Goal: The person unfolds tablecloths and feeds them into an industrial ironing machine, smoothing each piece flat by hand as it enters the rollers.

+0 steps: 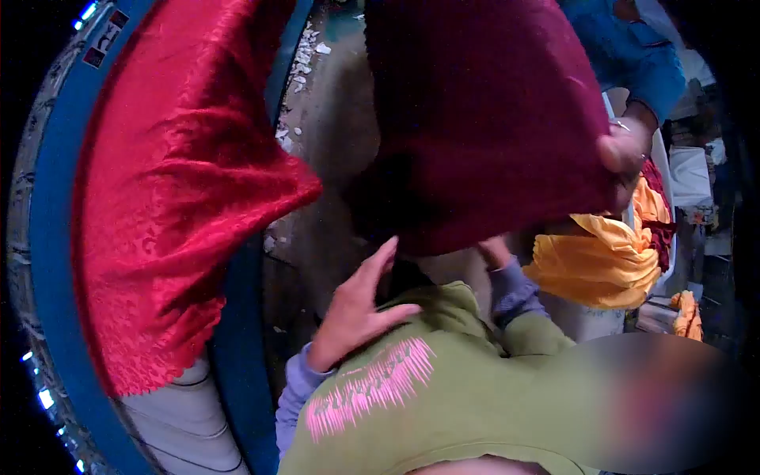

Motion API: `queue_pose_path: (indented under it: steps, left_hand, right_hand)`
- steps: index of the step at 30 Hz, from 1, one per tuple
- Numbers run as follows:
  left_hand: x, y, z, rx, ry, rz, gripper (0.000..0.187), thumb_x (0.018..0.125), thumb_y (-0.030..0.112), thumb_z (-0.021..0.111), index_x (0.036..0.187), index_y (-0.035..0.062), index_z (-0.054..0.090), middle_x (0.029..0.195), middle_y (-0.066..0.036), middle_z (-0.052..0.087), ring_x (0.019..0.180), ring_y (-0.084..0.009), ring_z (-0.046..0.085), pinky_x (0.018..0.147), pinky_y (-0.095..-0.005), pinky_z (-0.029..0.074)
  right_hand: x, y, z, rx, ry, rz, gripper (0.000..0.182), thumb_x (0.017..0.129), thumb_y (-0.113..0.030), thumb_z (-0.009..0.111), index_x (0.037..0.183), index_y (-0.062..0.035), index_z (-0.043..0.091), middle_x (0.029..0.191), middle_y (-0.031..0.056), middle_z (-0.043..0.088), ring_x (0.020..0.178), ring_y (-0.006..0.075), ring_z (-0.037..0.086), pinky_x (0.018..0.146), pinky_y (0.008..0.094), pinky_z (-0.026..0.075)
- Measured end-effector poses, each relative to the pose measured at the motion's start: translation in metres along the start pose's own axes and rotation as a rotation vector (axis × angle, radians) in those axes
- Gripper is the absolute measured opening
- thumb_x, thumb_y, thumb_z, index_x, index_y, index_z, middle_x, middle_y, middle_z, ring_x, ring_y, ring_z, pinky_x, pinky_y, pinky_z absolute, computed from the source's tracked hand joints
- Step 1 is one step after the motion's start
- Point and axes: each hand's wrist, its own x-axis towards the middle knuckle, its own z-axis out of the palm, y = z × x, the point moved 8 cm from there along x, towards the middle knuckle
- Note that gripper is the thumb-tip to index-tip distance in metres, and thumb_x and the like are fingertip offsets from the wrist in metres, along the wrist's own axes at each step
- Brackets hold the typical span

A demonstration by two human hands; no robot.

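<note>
My left hand (360, 305) is in the lower middle, fingers stretched forward and thumb apart. It holds nothing, and its fingertips come close to the lower edge of a maroon cloth (491, 119). My right hand (496, 252) reaches under that same edge, so its fingers are hidden by the fabric. At the upper right, another person's hand (624, 150) grips the maroon cloth by its side edge. The cloth hangs spread out in front of me. To the left, a shiny red patterned cloth (174, 190) lies draped, with one corner pointing toward the middle.
Beneath the red cloth is a grey padded surface (186, 419) with a blue frame (241, 380). Orange cloth (598, 265) hangs at a white bin on the right. A co-worker's teal sleeve (657, 79) is at the upper right. White scraps (301, 67) lie on the floor.
</note>
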Motion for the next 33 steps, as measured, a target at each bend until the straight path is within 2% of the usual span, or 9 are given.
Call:
queue_pose_path:
  steps: [6, 9, 11, 12, 13, 19, 24, 28, 33]
  left_hand:
    - [0.039, 0.042, -0.034, 0.901, 0.749, 0.194, 0.076, 0.07, 0.039, 0.074, 0.13, 0.0051, 0.044, 0.129, -0.015, 0.049, 0.114, -0.0314, 0.051, 0.091, -0.0414, 0.041]
    - [0.023, 0.035, -0.095, 0.826, 0.937, -0.003, 0.022, 0.082, 0.013, 0.064, 0.103, 0.0049, 0.066, 0.094, -0.017, 0.066, 0.083, -0.0295, 0.064, 0.076, -0.0342, 0.05]
    - [0.003, 0.004, -0.144, 0.662, 1.098, -0.235, 0.026, 0.09, 0.019, 0.057, 0.105, -0.001, 0.064, 0.094, -0.018, 0.067, 0.079, -0.0245, 0.065, 0.072, -0.0313, 0.049]
    - [-0.009, -0.036, -0.173, 0.388, 1.152, -0.137, 0.032, 0.093, 0.026, 0.053, 0.107, -0.0017, 0.063, 0.096, -0.015, 0.067, 0.083, -0.0218, 0.064, 0.072, -0.0303, 0.049]
    - [-0.017, -0.056, -0.184, -0.164, 1.16, -0.25, 0.036, 0.095, 0.03, 0.049, 0.114, 0.0011, 0.059, 0.099, -0.012, 0.066, 0.088, -0.0209, 0.063, 0.075, -0.0289, 0.05]
    - [-0.037, -0.037, -0.178, -0.312, 0.806, -0.319, 0.055, 0.092, 0.043, 0.048, 0.132, 0.006, 0.044, 0.109, -0.016, 0.062, 0.094, -0.0215, 0.063, 0.078, -0.0288, 0.051]
    - [0.026, -0.009, -0.091, 0.498, 0.406, -0.466, 0.054, 0.076, 0.035, 0.068, 0.118, 0.003, 0.052, 0.098, -0.02, 0.065, 0.085, -0.0317, 0.064, 0.074, -0.0369, 0.048]
    - [-0.006, -0.019, -0.136, 0.583, 0.843, -0.454, 0.026, 0.086, 0.024, 0.061, 0.075, 0.0004, 0.06, 0.06, -0.015, 0.054, 0.054, -0.0172, 0.051, 0.053, -0.0328, 0.042]
    - [-0.033, -0.012, -0.187, -0.472, 1.164, -0.097, 0.033, 0.092, 0.027, 0.055, 0.111, -0.0001, 0.056, 0.107, -0.009, 0.061, 0.092, -0.0193, 0.06, 0.08, -0.0321, 0.05]
  right_hand:
    - [-0.058, -0.215, 0.146, 0.115, -0.512, -0.583, 0.035, 0.077, -0.025, 0.059, 0.104, -0.0038, 0.058, 0.098, 0.02, 0.059, 0.09, 0.0378, 0.056, 0.081, 0.0441, 0.044]
    - [-0.066, -0.251, 0.161, 0.143, -0.507, -0.65, 0.035, 0.075, -0.025, 0.06, 0.102, -0.0034, 0.059, 0.094, 0.0204, 0.061, 0.088, 0.0382, 0.056, 0.08, 0.0446, 0.044]
    - [-0.066, -0.25, 0.151, 0.358, -0.365, -0.547, 0.039, 0.076, -0.031, 0.065, 0.099, -0.0001, 0.06, 0.089, 0.0201, 0.062, 0.084, 0.0358, 0.059, 0.075, 0.0423, 0.046]
    - [-0.069, -0.239, 0.175, 0.498, -0.679, -0.497, 0.038, 0.079, -0.029, 0.067, 0.102, 0.0006, 0.058, 0.088, 0.0202, 0.061, 0.081, 0.0336, 0.06, 0.073, 0.0398, 0.047]
    - [-0.069, -0.239, 0.169, 0.556, -0.708, -0.473, 0.036, 0.08, -0.026, 0.067, 0.102, 0.0009, 0.057, 0.089, 0.021, 0.061, 0.081, 0.0341, 0.06, 0.072, 0.0397, 0.047]
    - [-0.082, -0.234, 0.134, 0.473, -0.511, -0.563, 0.022, 0.085, -0.016, 0.06, 0.097, -0.0017, 0.048, 0.081, 0.0227, 0.055, 0.072, 0.0415, 0.055, 0.058, 0.0445, 0.044]
    - [-0.135, -0.249, 0.159, 0.334, -0.889, -0.86, 0.031, 0.082, -0.013, 0.06, 0.108, -0.002, 0.047, 0.091, 0.0202, 0.057, 0.074, 0.0401, 0.058, 0.063, 0.0464, 0.047]
    - [-0.124, -0.25, 0.141, 0.566, -0.975, -0.759, 0.034, 0.083, -0.011, 0.061, 0.113, -0.0008, 0.051, 0.099, 0.0176, 0.057, 0.091, 0.0342, 0.057, 0.076, 0.0382, 0.048]
    - [-0.066, -0.211, 0.139, 0.576, -0.755, -0.608, 0.028, 0.083, -0.018, 0.063, 0.106, -0.0037, 0.059, 0.102, 0.014, 0.06, 0.098, 0.0294, 0.057, 0.083, 0.036, 0.047]
